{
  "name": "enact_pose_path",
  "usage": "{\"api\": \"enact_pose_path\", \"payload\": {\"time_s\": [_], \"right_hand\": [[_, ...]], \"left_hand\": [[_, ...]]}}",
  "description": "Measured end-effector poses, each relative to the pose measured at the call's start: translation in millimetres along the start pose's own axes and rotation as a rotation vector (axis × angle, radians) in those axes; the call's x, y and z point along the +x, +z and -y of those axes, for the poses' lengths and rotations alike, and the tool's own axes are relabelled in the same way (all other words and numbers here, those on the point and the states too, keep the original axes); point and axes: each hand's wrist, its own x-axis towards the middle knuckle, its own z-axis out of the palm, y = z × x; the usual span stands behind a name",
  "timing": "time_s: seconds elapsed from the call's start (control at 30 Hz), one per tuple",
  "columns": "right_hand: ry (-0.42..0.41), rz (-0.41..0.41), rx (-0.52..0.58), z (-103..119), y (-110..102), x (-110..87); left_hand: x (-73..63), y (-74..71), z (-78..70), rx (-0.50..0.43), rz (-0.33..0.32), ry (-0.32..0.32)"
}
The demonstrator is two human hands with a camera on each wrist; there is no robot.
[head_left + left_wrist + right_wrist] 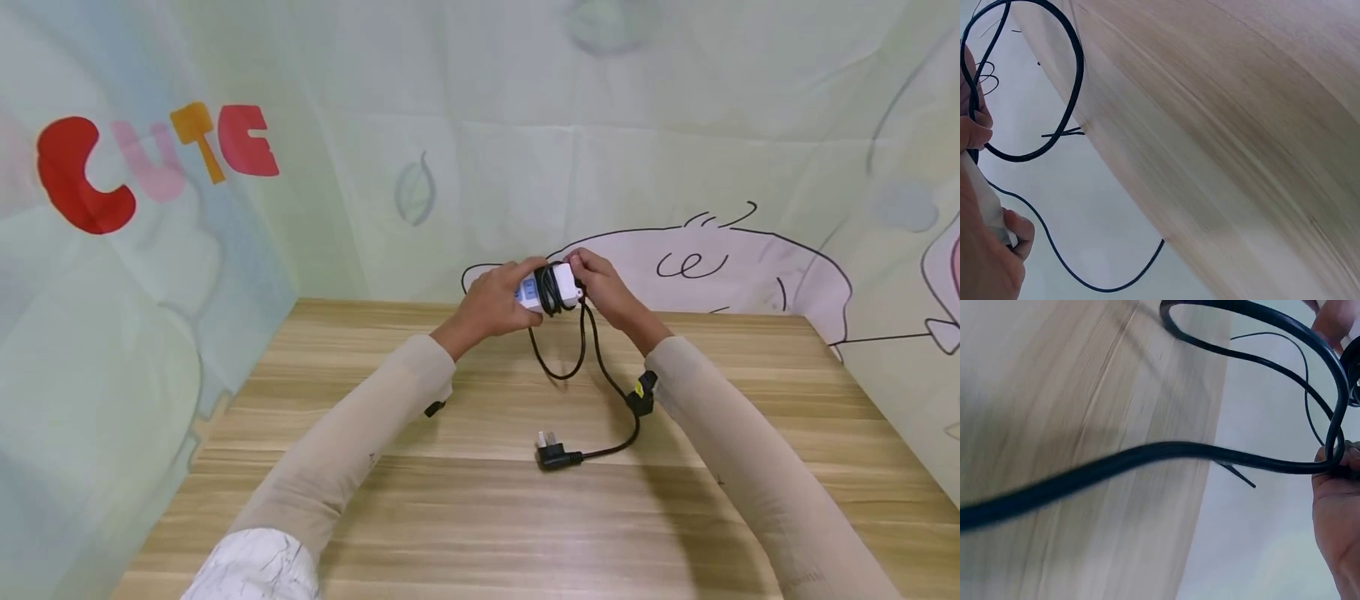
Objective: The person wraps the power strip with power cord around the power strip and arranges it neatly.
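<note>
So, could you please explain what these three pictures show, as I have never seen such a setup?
There is no machine here: a person works with two bare hands. The wide picture comes from a camera on the head, looking forward and down; the other two come from cameras worn on the left and right wrists. The left hand holds a white power strip with black cord wound round it; the right hand pinches a black cable at the strip's end. On the wood-grain table lies a black plug, prongs up. A small dark piece shows beside the left sleeve, too little to identify.
</note>
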Motion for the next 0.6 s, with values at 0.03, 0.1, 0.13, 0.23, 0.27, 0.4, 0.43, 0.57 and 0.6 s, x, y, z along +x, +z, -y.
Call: {"api": "enact_pose_path", "payload": {"time_s": [0.03, 0.1, 0.13, 0.23, 0.27, 0.4, 0.43, 0.57, 0.6], "right_hand": [[-0.037, -0.005, -0.061, 0.3, 0.4, 0.2], [-0.095, -0.005, -0.175, 0.4, 0.4, 0.6], [-0.119, 0.000, -0.237, 0.2, -0.7, 0.5], [-0.190, 0.028, -0.402, -2.5, -4.4, 1.6], [-0.223, 0.034, -0.425, -9.6, -7.6, 5.0], [-0.265, 0.015, -0.467, -18.7, -9.6, 10.4], [-0.255, 0.002, -0.471, -18.2, -8.2, 10.0], [-0.129, -0.041, -0.429, -5.7, 4.0, 1.9], [-0.092, -0.043, -0.383, -5.6, 5.3, 1.2]], "left_hand": [[-1.2, -1.5, 1.3, 0.003, -0.001, 0.001], [-3.5, -3.8, 4.1, 0.009, -0.002, 0.002], [-4.4, -4.1, 4.9, 0.013, -0.005, 0.002], [-6.5, -4.7, 7.7, 0.013, -0.017, -0.003], [-6.7, -4.6, 8.6, 0.011, -0.022, -0.005], [-6.9, -4.1, 11.9, -0.020, -0.040, -0.002], [-7.0, -3.9, 12.4, -0.034, -0.041, -0.004], [-9.0, -4.7, 11.4, -0.122, -0.047, -0.015], [-9.8, -5.2, 10.6, -0.144, -0.047, -0.020]]}}
